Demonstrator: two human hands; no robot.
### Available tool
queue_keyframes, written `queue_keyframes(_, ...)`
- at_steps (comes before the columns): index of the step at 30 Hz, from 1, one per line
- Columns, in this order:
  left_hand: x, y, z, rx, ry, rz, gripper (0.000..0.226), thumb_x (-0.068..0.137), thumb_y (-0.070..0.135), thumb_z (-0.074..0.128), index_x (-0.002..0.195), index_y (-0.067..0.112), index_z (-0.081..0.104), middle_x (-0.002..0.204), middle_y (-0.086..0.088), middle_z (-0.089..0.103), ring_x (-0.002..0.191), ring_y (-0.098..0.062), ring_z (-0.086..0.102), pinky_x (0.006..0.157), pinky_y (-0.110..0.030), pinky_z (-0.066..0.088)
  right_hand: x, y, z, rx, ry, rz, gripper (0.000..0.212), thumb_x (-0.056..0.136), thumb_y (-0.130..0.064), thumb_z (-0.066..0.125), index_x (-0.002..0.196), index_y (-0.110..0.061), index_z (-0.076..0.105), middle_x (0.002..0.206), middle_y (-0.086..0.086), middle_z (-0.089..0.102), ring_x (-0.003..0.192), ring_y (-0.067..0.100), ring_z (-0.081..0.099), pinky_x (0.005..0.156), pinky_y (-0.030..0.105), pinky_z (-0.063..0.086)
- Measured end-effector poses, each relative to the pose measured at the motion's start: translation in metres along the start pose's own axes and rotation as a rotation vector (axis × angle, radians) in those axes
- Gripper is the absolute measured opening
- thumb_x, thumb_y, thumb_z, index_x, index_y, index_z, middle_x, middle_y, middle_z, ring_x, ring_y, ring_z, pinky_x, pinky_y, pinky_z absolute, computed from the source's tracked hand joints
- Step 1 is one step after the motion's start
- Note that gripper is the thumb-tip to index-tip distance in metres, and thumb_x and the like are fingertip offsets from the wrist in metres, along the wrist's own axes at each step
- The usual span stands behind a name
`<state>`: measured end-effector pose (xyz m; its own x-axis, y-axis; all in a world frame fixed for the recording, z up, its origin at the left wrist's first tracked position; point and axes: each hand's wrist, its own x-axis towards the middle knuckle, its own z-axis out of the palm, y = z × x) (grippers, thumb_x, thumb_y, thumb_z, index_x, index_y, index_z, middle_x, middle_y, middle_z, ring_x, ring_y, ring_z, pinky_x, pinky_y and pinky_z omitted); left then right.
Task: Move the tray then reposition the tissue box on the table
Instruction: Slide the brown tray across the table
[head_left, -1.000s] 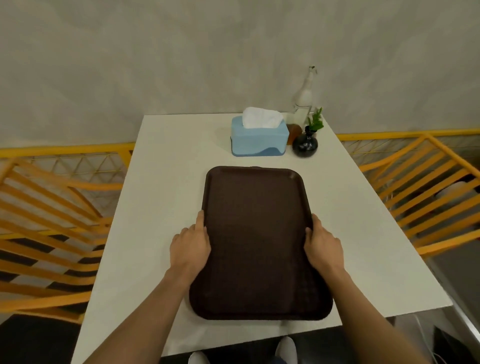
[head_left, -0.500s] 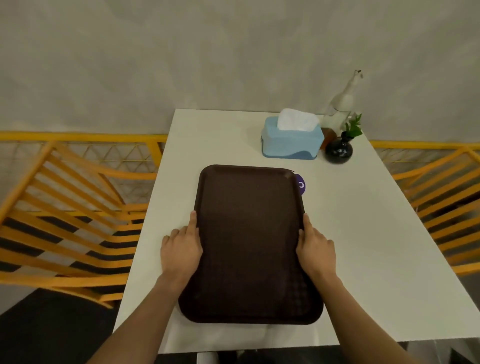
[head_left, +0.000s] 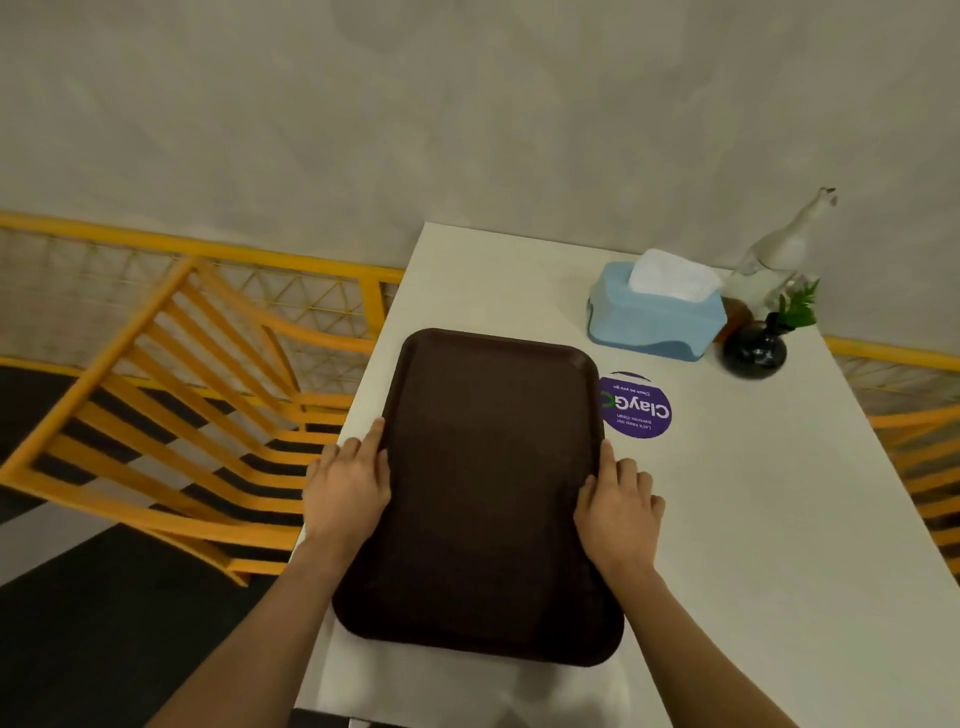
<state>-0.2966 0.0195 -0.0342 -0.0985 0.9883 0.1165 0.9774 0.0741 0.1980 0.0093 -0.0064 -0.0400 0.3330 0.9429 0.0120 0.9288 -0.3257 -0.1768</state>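
A dark brown tray (head_left: 488, 493) lies on the left part of the white table (head_left: 779, 545), its left rim close to the table's left edge. My left hand (head_left: 348, 483) grips the tray's left rim and my right hand (head_left: 618, 506) grips its right rim, fingers curled over the edges. A light blue tissue box (head_left: 654, 317) with a white tissue sticking out stands at the far right of the table, apart from the tray.
A round purple sticker (head_left: 636, 408) lies on the table beside the tray's far right corner. A black vase with a green sprig (head_left: 756, 351) and a clear bottle (head_left: 779, 254) stand right of the tissue box. Yellow chairs (head_left: 182, 415) flank the table.
Both hands have slid the tray leftward across the table, uncovering the purple sticker. The view has swung left, so the tissue box now sits further right.
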Motion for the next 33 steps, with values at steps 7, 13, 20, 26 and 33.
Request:
queue_keyframes(7, 0.019, -0.033, -0.004, -0.043, -0.018, 0.009, 0.053, 0.103, 0.04, 0.043, 0.151, 0.019, 0.046, 0.119, -0.011, 0.063, 0.107, -0.03, 0.059, 0.087, -0.044, 0.05, 0.003, -0.03, 0.0, 0.067, -0.061, -0.003, 0.058, 0.105, -0.038, 0.042, 0.158, -0.016, 0.03, 0.156, 0.01, 0.04, 0.139, 0.035, 0.04, 0.113, 0.058, 0.033)
queue_keyframes(13, 0.018, -0.043, -0.003, -0.175, -0.173, 0.046, 0.073, 0.102, 0.058, 0.029, 0.162, 0.018, 0.016, 0.164, -0.008, 0.031, 0.149, -0.03, 0.029, 0.12, -0.049, 0.028, -0.008, -0.034, 0.005, 0.053, -0.079, -0.028, 0.077, 0.103, -0.061, 0.031, 0.164, -0.019, 0.01, 0.171, 0.006, 0.014, 0.155, 0.031, 0.017, 0.122, 0.059, 0.014)
queue_keyframes(20, 0.017, -0.041, 0.007, -0.185, -0.228, 0.118, 0.082, 0.102, 0.059, 0.027, 0.162, 0.016, -0.008, 0.172, -0.004, 0.005, 0.157, -0.024, -0.002, 0.127, -0.046, 0.002, -0.015, -0.029, 0.009, 0.061, -0.15, 0.024, 0.083, 0.1, -0.067, 0.023, 0.164, -0.021, -0.005, 0.173, 0.003, 0.002, 0.159, 0.027, 0.0, 0.122, 0.062, -0.003)
queue_keyframes(26, 0.023, -0.043, 0.009, -0.236, -0.249, 0.124, 0.082, 0.102, 0.059, 0.029, 0.162, 0.017, -0.008, 0.172, -0.004, 0.003, 0.157, -0.024, -0.001, 0.127, -0.046, 0.006, -0.009, -0.029, 0.012, 0.063, -0.164, 0.017, 0.085, 0.099, -0.07, 0.021, 0.163, -0.022, -0.005, 0.173, 0.003, 0.005, 0.159, 0.027, 0.0, 0.122, 0.062, -0.002)
queue_keyframes(33, 0.027, -0.045, 0.009, -0.263, -0.261, 0.121, 0.083, 0.102, 0.058, 0.033, 0.162, 0.016, -0.006, 0.172, -0.006, 0.006, 0.157, -0.025, 0.003, 0.126, -0.047, 0.014, -0.003, -0.028, 0.017, 0.067, -0.17, 0.002, 0.085, 0.098, -0.071, 0.02, 0.163, -0.023, -0.005, 0.173, 0.003, 0.004, 0.159, 0.029, 0.0, 0.123, 0.061, -0.001)
